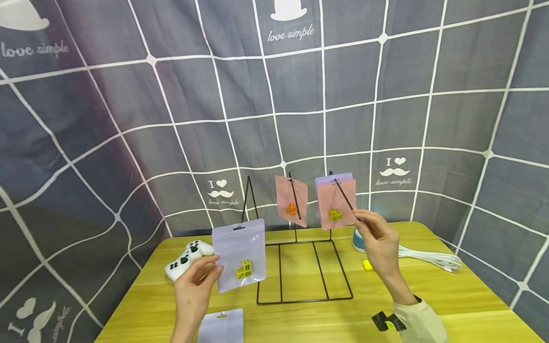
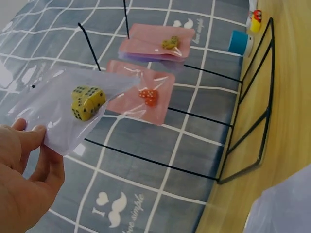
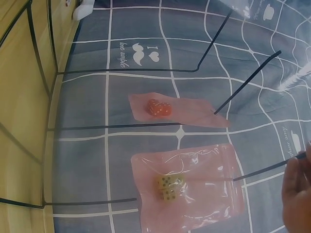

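Observation:
My left hand point(image 1: 195, 286) pinches the lower left edge of a lavender zip bag point(image 1: 225, 243) holding yellow dice point(image 1: 244, 269). The bag's hang hole is close to the left hook point(image 1: 245, 200) of a black wire rack point(image 1: 304, 301); whether the hook passes through it, I cannot tell. My right hand point(image 1: 379, 243) has thumb and fingertips at the tip of the right hook, pinching it. On that hook hang a pink bag point(image 1: 327, 197) with yellow dice and a lavender bag point(image 1: 343, 176) behind it. Another pink bag point(image 1: 284, 190), with orange dice, hangs on the middle hook.
A further lavender bag point(image 1: 223, 328) lies at the table's front. The white game controller point(image 1: 184, 259) is left of the rack. To the right are a blue and white round object point(image 1: 358, 241), a small yellow item point(image 1: 367, 265) and a white cable point(image 1: 433, 258). Grid-patterned cloth point(image 1: 300, 95) stands behind.

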Tool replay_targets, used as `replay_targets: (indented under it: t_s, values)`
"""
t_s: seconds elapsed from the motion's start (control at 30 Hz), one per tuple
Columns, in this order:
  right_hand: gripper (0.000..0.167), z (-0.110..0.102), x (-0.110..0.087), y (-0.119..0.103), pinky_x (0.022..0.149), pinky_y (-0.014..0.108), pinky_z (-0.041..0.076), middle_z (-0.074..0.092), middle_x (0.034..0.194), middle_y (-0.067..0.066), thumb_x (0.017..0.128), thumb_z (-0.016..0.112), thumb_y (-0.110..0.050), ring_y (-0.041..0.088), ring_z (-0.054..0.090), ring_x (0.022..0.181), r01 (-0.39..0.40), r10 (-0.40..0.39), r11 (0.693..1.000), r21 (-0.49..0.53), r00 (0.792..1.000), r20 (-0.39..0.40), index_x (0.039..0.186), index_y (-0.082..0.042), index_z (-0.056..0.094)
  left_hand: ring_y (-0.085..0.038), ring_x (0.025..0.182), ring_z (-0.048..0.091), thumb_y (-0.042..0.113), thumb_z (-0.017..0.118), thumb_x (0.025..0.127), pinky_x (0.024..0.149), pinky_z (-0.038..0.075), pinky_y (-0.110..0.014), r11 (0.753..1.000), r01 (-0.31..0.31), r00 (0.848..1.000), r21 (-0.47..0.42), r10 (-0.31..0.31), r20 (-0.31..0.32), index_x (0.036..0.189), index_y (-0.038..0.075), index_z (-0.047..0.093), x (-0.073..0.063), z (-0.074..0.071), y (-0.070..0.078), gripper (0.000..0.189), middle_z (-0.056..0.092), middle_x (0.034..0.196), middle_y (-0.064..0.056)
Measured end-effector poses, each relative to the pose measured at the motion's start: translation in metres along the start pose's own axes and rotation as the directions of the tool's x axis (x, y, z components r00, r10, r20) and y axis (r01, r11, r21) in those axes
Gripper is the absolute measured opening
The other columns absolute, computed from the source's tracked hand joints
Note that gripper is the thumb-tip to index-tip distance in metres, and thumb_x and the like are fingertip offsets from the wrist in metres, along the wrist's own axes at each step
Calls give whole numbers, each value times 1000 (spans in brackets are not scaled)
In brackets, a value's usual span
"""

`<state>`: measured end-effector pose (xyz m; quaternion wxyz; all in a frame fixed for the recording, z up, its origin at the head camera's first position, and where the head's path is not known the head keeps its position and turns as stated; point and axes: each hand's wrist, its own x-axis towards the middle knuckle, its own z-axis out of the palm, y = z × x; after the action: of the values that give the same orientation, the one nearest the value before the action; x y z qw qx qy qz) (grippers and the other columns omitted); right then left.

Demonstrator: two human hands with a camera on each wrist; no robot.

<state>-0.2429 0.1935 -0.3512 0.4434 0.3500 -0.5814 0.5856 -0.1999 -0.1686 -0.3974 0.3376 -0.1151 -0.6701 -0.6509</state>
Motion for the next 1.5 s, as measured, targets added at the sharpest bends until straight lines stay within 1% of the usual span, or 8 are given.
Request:
replay_targets:
  t_s: [0.13, 0.47, 0.63, 0.8, 1.03, 1.17, 1.33, 1.5]
  values:
    - [29, -1, 0, 0, 83, 20, 53, 58, 105, 34, 77, 49, 34, 18, 62, 98, 2, -2, 1000, -13, 1000, -2, 101, 21, 59, -18, 77, 67, -11, 72, 77, 69, 56, -19, 999, 40, 999, -28, -40, -7, 100, -6, 68, 2, 3, -3, 23, 68, 81, -12]
    - [25, -2, -2, 1, 83, 19, 53, 57, 105, 35, 78, 50, 32, 14, 62, 99, -2, 2, 1000, -26, 1000, 4, 100, 23, 57, -13, 74, 66, -15, 70, 77, 64, 56, -18, 998, 52, 998, -18, -53, -35, 100, -6, 68, 7, 7, -6, 25, 68, 81, -12]
    - [27, -1, -2, 1, 83, 20, 53, 57, 105, 35, 78, 50, 33, 18, 62, 99, -3, 3, 1000, -28, 1000, 3, 101, 21, 58, -11, 77, 67, -12, 70, 78, 63, 56, -18, 997, 64, 997, 39, -63, -41, 101, -2, 69, 13, 8, -10, 25, 70, 82, -7]
    - [30, -1, -3, 1, 83, 20, 53, 56, 104, 36, 77, 50, 34, 21, 62, 99, 3, -3, 1000, -15, 1000, 5, 101, 19, 60, -10, 78, 66, -14, 70, 77, 66, 56, -17, 998, 54, 998, 19, -53, -39, 99, -3, 69, 19, 13, -16, 25, 70, 87, -5]
    - [31, -3, -4, 6, 85, 21, 53, 57, 106, 34, 78, 49, 34, 20, 62, 100, 7, -7, 1000, -16, 1000, 14, 103, 19, 59, -11, 77, 66, -9, 71, 80, 49, 48, -13, 999, 53, 998, -3, -53, -36, 101, -2, 69, 30, 24, -20, 23, 69, 85, -11]
    - [32, -7, -7, 17, 86, 22, 53, 58, 108, 30, 77, 49, 34, 21, 61, 101, 8, -8, 1000, -4, 1000, 12, 104, 19, 59, -9, 77, 65, -8, 70, 80, 52, 49, -13, 997, 83, 996, 7, -83, -41, 102, -2, 70, 36, 30, -21, 23, 69, 87, -14]
    - [33, -8, -8, 22, 87, 23, 52, 58, 109, 31, 77, 49, 34, 23, 61, 103, 11, -11, 1000, 0, 1000, 8, 104, 18, 59, -11, 74, 65, -11, 68, 81, 45, 44, -12, 997, 81, 996, 10, -81, -26, 102, -6, 68, 42, 37, -9, 22, 67, 83, -22]
    - [31, -3, -4, 8, 85, 22, 53, 56, 106, 35, 76, 49, 35, 19, 61, 101, 13, -12, 1000, -13, 1000, 9, 102, 20, 58, -12, 75, 65, -13, 67, 80, 61, 53, -14, 999, 53, 998, 1, -53, -14, 102, -8, 68, 53, 43, -9, 22, 65, 90, -25]
